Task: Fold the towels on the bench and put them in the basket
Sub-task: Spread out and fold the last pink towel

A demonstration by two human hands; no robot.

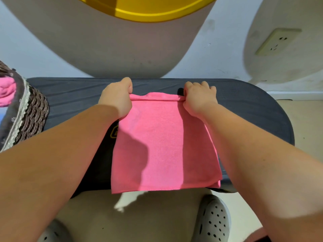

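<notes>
A pink towel lies folded flat across the dark grey bench, its near edge hanging just over the bench's front. My left hand pinches the towel's far left corner. My right hand pinches the far right corner, fingers curled over the doubled edge. A brown woven basket with a lace trim stands on the bench at the far left, and pink cloth shows inside it.
A wall with a socket rises behind the bench. Above hangs a yellow rim. Pale perforated shoes stand on the beige floor below the bench's front edge.
</notes>
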